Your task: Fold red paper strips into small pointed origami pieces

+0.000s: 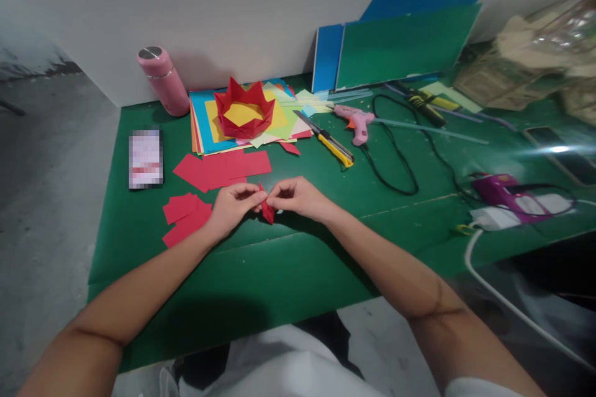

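Between my two hands is a small folded piece of red paper (267,212), held just above the green tabletop. My left hand (235,203) pinches its left side between thumb and fingers. From the other side, the thumb and forefinger of my right hand (297,196) grip it near the top. Red paper rectangles (235,167) lie overlapping beyond my left hand, and more red paper pieces (186,214) are beside my left wrist. Farther back, a red folded-paper ring (246,130) with pointed tips rests on a stack of coloured paper (201,127).
A yellow utility knife (333,147) and a pink glue gun (357,121) with a black cord lie behind my right hand. A pink bottle (165,84) stands at the back left, above a phone (146,159). At right are a power strip (500,217) and brown wrapping (488,77).
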